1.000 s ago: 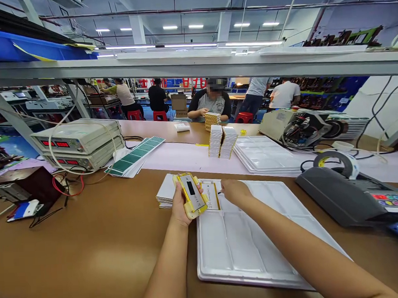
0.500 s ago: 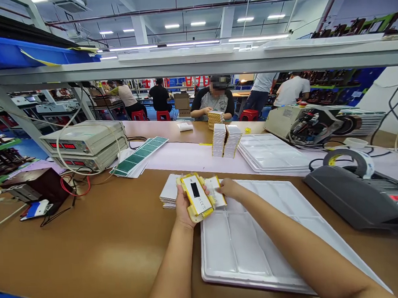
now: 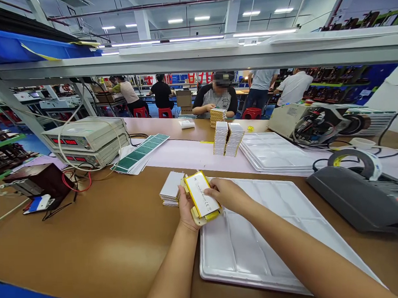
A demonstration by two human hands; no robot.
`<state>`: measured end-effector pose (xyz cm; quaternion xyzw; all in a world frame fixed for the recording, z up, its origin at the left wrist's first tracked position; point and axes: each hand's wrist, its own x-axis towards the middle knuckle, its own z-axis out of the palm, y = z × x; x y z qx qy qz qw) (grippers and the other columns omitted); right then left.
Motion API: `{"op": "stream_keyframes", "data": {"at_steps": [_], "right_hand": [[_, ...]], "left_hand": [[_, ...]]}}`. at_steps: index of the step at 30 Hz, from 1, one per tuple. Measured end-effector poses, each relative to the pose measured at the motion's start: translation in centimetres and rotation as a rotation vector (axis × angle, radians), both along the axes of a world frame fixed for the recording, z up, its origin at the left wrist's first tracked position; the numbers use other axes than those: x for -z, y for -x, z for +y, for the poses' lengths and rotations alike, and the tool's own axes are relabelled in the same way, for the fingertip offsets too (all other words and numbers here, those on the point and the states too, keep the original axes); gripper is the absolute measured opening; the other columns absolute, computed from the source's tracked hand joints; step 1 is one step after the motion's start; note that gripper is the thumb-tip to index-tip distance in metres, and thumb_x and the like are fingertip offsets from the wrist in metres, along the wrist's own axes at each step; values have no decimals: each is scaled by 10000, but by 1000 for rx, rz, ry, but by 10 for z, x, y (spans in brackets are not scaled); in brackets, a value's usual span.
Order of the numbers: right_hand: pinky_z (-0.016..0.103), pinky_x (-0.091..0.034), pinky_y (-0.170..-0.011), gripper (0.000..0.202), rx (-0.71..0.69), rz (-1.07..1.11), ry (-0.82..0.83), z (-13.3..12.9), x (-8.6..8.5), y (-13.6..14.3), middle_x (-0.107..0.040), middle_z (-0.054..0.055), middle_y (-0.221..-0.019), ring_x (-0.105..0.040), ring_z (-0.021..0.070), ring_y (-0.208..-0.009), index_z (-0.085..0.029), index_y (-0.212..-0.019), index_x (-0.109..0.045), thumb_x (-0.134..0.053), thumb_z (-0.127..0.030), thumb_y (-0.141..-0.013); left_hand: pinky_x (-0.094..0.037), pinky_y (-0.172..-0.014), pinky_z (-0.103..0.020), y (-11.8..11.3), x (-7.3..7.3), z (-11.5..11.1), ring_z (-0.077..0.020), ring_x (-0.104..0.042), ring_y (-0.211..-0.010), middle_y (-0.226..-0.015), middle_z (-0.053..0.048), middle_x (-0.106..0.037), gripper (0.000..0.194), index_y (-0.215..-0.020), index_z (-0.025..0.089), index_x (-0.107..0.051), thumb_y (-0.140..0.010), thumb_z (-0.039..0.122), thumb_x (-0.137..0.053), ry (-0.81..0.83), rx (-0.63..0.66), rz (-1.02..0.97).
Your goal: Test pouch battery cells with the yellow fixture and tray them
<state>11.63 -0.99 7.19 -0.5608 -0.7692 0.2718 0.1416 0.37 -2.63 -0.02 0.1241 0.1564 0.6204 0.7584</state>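
My left hand [image 3: 187,214] is closed from below around a cream-coloured holder [image 3: 198,220] with rounded corners. On top of the holder lies a flat white battery pack [image 3: 198,194] with yellow edges and printed marks. My right hand [image 3: 228,195] grips that pack at its right edge, thumb on the upper face. Below the pack's near end a strip of yellow shows; what lies under the pack is otherwise hidden. Just left of my hands stands a short stack of white battery packs [image 3: 171,184]. Beneath my right forearm is a white compartmented tray [image 3: 220,258].
Taller battery stacks [image 3: 221,138] stand ahead, near more white trays [image 3: 273,150]. Green-patterned sheets [image 3: 141,153] and two meters [image 3: 86,138] are left. A tape dispenser [image 3: 349,195] sits right. A person [image 3: 213,98] works opposite, and a shelf beam [image 3: 195,61] crosses above.
My right hand has moved left, bringing its battery pack onto the one in the holder. The black rectangle on the lower pack is now covered. The view has shifted slightly.
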Motion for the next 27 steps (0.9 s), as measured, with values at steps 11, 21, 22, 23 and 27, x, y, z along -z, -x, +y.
{"op": "stream_keyframes", "data": {"at_steps": [11,21,22,23,27], "right_hand": [[235,-286,-504,350,301,-186,-14,-18,66,-136,-588,-3,-648,-521,150,-585,-216,-689,-477,-320,-499,-823],[276,-347,-590,267,402,-145,-89,-16,90,-177,-608,59,-857,-557,194,-756,-203,-774,-537,-348,-384,-829],[279,-352,-601,261,389,-137,-92,-17,90,-175,-601,64,-871,-555,194,-767,-200,-786,-541,-348,-369,-832],[282,-356,-608,261,377,-131,-89,-17,90,-175,-595,67,-875,-554,194,-773,-197,-793,-544,-343,-358,-835],[288,-364,-612,264,338,-140,-69,-20,90,-176,-571,70,-892,-551,199,-794,-192,-815,-546,-325,-335,-842]], "left_hand": [[-418,-828,-492,13,-6,-3,-251,-602,-821,-999,-134,-616,530,-1165,167,-483,-750,496,-477,-76,22,43],[-480,-757,-389,7,-16,-7,-235,-608,-836,-867,-71,-643,434,-1087,190,-536,-656,134,-545,37,-2,319],[-484,-746,-381,9,-23,-8,-227,-609,-827,-882,-71,-641,422,-1074,190,-540,-656,134,-559,59,-43,371],[-489,-730,-375,13,-31,-8,-218,-610,-808,-889,-71,-640,403,-1057,188,-545,-658,141,-574,93,-95,425],[-498,-652,-376,37,-66,-2,-210,-614,-714,-840,-72,-636,334,-986,181,-553,-657,204,-610,207,-284,631]]}}
